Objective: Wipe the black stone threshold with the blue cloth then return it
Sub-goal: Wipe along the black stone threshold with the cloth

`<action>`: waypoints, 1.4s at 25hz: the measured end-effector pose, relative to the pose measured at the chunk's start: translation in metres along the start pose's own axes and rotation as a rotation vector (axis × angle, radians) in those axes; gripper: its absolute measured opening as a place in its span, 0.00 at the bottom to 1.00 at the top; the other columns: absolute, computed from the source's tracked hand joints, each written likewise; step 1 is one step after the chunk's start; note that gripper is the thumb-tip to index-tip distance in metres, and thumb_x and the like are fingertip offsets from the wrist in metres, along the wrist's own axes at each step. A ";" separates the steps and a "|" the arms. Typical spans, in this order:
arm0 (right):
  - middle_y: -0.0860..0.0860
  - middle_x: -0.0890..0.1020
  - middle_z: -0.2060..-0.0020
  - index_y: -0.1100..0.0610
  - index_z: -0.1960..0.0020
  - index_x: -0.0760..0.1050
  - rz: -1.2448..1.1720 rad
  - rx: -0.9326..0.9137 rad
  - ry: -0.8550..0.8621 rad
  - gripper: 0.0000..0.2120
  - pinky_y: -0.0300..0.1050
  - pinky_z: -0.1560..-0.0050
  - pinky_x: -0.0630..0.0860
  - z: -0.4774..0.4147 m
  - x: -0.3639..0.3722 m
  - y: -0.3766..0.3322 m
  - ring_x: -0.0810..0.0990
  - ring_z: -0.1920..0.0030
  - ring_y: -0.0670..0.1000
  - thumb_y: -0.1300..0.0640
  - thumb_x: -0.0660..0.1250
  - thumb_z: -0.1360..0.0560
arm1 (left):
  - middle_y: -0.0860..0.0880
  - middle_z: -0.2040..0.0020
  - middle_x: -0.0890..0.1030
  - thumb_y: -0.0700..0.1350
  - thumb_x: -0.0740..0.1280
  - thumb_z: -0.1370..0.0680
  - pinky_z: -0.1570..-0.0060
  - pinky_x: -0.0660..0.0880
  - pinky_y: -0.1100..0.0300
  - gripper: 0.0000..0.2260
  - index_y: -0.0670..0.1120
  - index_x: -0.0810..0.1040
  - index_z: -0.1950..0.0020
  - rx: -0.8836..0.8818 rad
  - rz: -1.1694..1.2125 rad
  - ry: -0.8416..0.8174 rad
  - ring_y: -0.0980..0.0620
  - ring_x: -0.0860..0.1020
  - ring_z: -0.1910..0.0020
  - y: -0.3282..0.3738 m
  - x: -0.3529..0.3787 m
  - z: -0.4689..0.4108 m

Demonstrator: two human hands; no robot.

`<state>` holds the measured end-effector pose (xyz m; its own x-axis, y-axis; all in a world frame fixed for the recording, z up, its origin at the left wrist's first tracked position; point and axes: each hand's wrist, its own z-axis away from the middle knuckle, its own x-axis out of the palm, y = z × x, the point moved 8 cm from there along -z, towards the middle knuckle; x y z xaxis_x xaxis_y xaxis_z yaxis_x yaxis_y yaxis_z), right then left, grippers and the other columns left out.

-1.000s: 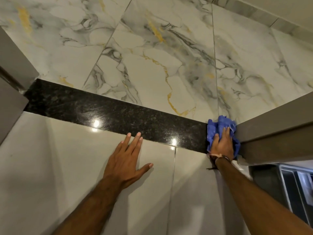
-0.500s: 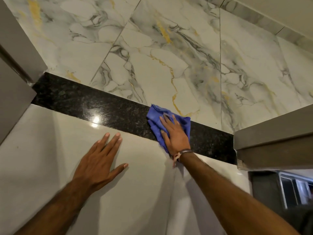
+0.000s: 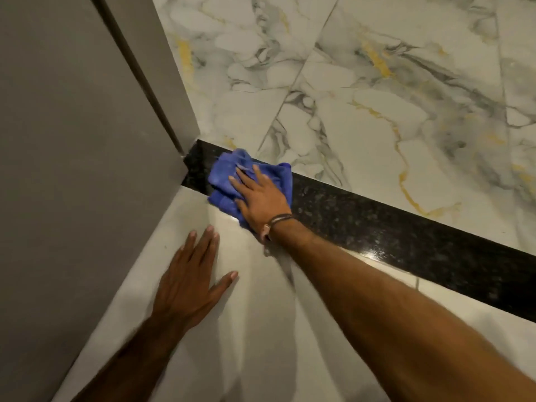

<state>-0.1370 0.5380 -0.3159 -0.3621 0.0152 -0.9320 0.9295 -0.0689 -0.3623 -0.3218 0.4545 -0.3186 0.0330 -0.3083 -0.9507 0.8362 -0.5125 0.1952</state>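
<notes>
Right hand (image 3: 261, 198) presses flat, fingers spread, on the bunched blue cloth (image 3: 229, 175) at the black stone threshold's (image 3: 377, 227) left end beside the door frame (image 3: 87, 140), while the open left hand (image 3: 188, 280) braces on the floor tile (image 3: 261, 329)

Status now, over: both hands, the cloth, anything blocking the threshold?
Right hand flat on cloth, left end of threshold. Left hand flat on grey tile. Door frame ends the strip; nothing else in the way.
</notes>
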 end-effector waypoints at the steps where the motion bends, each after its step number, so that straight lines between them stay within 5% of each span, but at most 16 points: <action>1: 0.51 0.56 0.21 0.51 0.22 0.55 -0.001 0.108 0.012 0.27 0.55 0.22 0.49 -0.014 0.007 -0.008 0.46 0.21 0.60 0.47 0.54 0.19 | 0.54 0.18 0.43 0.73 0.44 0.25 0.23 0.51 0.51 0.42 0.50 0.48 0.17 -0.027 0.001 0.013 0.49 0.46 0.18 -0.011 0.000 -0.002; 3: 0.51 0.54 0.20 0.52 0.21 0.54 -0.087 0.312 0.070 0.28 0.56 0.22 0.49 -0.043 0.017 -0.020 0.43 0.21 0.61 0.47 0.53 0.19 | 0.57 0.18 0.39 0.75 0.42 0.24 0.22 0.48 0.51 0.41 0.52 0.43 0.18 -0.047 0.022 0.008 0.51 0.42 0.18 -0.030 0.003 -0.005; 6: 0.51 0.57 0.21 0.50 0.22 0.58 -0.033 0.031 -0.050 0.26 0.55 0.22 0.49 -0.079 0.025 -0.052 0.47 0.21 0.61 0.49 0.55 0.19 | 0.60 0.20 0.34 0.77 0.41 0.25 0.23 0.45 0.51 0.40 0.57 0.35 0.20 -0.039 0.029 -0.032 0.54 0.36 0.20 -0.044 0.008 -0.006; 10: 0.50 0.58 0.21 0.49 0.23 0.58 -0.044 0.158 -0.016 0.26 0.57 0.22 0.49 -0.067 0.019 -0.032 0.48 0.21 0.61 0.48 0.55 0.20 | 0.57 0.20 0.33 0.78 0.37 0.28 0.23 0.44 0.51 0.42 0.56 0.31 0.22 -0.102 0.053 -0.066 0.53 0.34 0.20 -0.036 0.012 -0.004; 12: 0.50 0.60 0.22 0.50 0.23 0.60 -0.069 0.021 -0.059 0.26 0.57 0.23 0.50 -0.033 0.019 -0.038 0.49 0.21 0.61 0.49 0.57 0.20 | 0.52 0.18 0.36 0.76 0.39 0.27 0.22 0.46 0.50 0.43 0.52 0.35 0.20 -0.161 0.083 -0.031 0.51 0.37 0.19 -0.021 0.008 -0.005; 14: 0.52 0.63 0.23 0.51 0.25 0.63 -0.072 -0.024 -0.039 0.24 0.58 0.23 0.53 0.000 0.003 -0.003 0.53 0.22 0.61 0.52 0.58 0.21 | 0.49 0.17 0.40 0.74 0.39 0.26 0.22 0.49 0.51 0.44 0.48 0.41 0.18 -0.112 0.070 -0.006 0.48 0.40 0.18 0.007 0.002 -0.008; 17: 0.55 0.65 0.24 0.56 0.26 0.65 -0.112 0.295 0.163 0.23 0.58 0.25 0.58 0.057 -0.038 0.087 0.58 0.23 0.61 0.55 0.58 0.21 | 0.50 0.17 0.40 0.74 0.39 0.26 0.23 0.48 0.53 0.44 0.48 0.44 0.17 0.071 0.033 -0.028 0.47 0.41 0.18 0.060 0.002 -0.013; 21: 0.51 0.65 0.24 0.54 0.25 0.64 -0.097 0.117 0.081 0.24 0.50 0.23 0.56 0.137 -0.061 0.142 0.59 0.23 0.54 0.52 0.59 0.20 | 0.50 0.18 0.36 0.71 0.46 0.22 0.22 0.44 0.54 0.41 0.48 0.41 0.18 0.116 0.058 -0.056 0.48 0.37 0.19 0.106 0.010 -0.025; 24: 0.54 0.68 0.25 0.57 0.25 0.65 -0.124 0.517 0.270 0.24 0.50 0.23 0.57 0.217 -0.089 0.222 0.63 0.24 0.56 0.51 0.56 0.20 | 0.50 0.19 0.33 0.71 0.46 0.22 0.22 0.42 0.52 0.41 0.49 0.37 0.18 0.174 0.051 -0.075 0.48 0.35 0.19 0.139 0.018 -0.028; 28: 0.51 0.65 0.24 0.54 0.25 0.64 -0.003 0.376 0.108 0.25 0.51 0.23 0.57 0.284 -0.096 0.246 0.60 0.23 0.53 0.48 0.54 0.20 | 0.50 0.19 0.33 0.72 0.43 0.24 0.24 0.38 0.54 0.42 0.48 0.37 0.19 0.276 0.019 -0.104 0.48 0.34 0.20 0.183 0.027 -0.033; 33: 0.59 0.69 0.27 0.58 0.24 0.62 -0.014 1.001 0.461 0.24 0.59 0.26 0.63 0.397 -0.122 0.317 0.65 0.26 0.62 0.54 0.58 0.19 | 0.51 0.19 0.34 0.72 0.42 0.23 0.24 0.37 0.54 0.41 0.49 0.38 0.18 0.418 0.005 -0.144 0.49 0.34 0.20 0.230 0.036 -0.030; 35: 0.62 0.71 0.29 0.61 0.26 0.64 0.045 0.994 0.515 0.23 0.61 0.29 0.66 0.416 -0.127 0.327 0.69 0.29 0.65 0.57 0.60 0.20 | 0.52 0.18 0.35 0.72 0.43 0.22 0.23 0.38 0.53 0.40 0.49 0.39 0.18 0.467 -0.022 -0.122 0.49 0.35 0.19 0.245 0.035 -0.031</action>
<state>0.1838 0.0987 -0.3112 -0.0436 0.3874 -0.9209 0.3887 -0.8426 -0.3728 -0.0983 0.3432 -0.3111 -0.0703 -0.3707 -0.9261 0.4999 -0.8165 0.2889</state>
